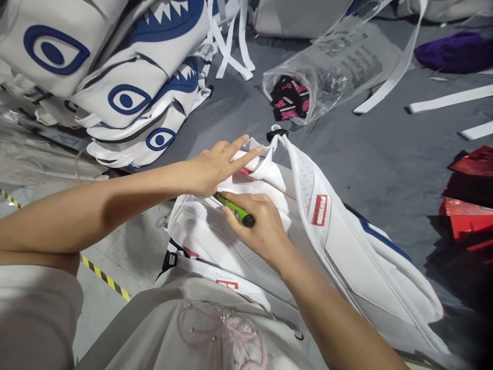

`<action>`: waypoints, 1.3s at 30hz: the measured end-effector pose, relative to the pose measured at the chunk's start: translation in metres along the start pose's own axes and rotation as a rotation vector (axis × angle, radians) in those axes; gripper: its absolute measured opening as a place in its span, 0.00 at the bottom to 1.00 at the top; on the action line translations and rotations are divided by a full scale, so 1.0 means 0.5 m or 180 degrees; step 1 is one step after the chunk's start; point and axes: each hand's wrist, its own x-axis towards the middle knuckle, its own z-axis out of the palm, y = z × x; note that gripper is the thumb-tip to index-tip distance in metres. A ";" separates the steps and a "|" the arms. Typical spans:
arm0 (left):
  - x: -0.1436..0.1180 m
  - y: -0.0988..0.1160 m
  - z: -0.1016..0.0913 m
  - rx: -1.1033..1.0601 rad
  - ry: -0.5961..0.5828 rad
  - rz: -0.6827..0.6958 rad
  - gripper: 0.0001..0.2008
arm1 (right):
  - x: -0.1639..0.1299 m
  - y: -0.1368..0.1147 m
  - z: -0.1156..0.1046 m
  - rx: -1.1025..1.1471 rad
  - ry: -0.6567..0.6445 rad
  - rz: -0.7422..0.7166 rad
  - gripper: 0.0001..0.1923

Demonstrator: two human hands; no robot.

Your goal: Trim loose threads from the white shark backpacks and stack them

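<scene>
My left hand lay flat, fingers spread, on the white backpack upon the grey tabletop; just beside it, my right hand had its fingers wrapped round a green-handled tool pressed against the backpack.

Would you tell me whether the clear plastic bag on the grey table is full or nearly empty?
Nearly empty: the clear plastic bag lies flat, black-and-pink items bunched at one end.

place: probably bag-sewing workshop | cues: stacked shark-print backpacks, loose strap webbing, hazard-taped floor
</scene>
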 end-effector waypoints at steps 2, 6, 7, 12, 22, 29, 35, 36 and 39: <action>0.000 0.002 -0.001 -0.0050 0.0018 -0.0001 0.58 | 0.000 -0.004 0.001 -0.0131 -0.0015 0.0045 0.13; 0.000 0.007 -0.004 -0.0102 -0.0058 -0.0055 0.57 | 0.001 -0.010 0.004 -0.0298 0.0017 0.0104 0.14; 0.000 0.008 -0.005 -0.0092 -0.0088 -0.0083 0.57 | 0.002 -0.011 0.005 -0.0259 -0.0042 0.0082 0.14; 0.006 0.009 -0.006 -0.0032 -0.0135 -0.0121 0.56 | 0.010 -0.007 0.010 -0.0528 -0.0067 0.0137 0.13; 0.004 0.015 0.004 -0.0158 0.0314 -0.0142 0.52 | 0.020 0.049 0.021 -0.0380 -0.0080 -0.0402 0.17; -0.017 0.019 0.009 -0.0201 0.0147 0.0047 0.54 | 0.013 -0.007 0.009 -0.0072 -0.0322 -0.0088 0.15; -0.006 -0.081 0.088 0.0325 0.0962 0.0236 0.52 | 0.054 -0.026 0.034 -0.0628 -0.0317 0.0209 0.08; 0.003 -0.096 0.095 0.0410 0.1015 0.0291 0.51 | 0.055 -0.023 0.029 -0.0635 -0.0262 0.0238 0.08; -0.001 -0.084 0.091 0.0518 0.0862 0.0277 0.51 | 0.020 -0.039 -0.021 -0.0357 0.0115 -0.0074 0.07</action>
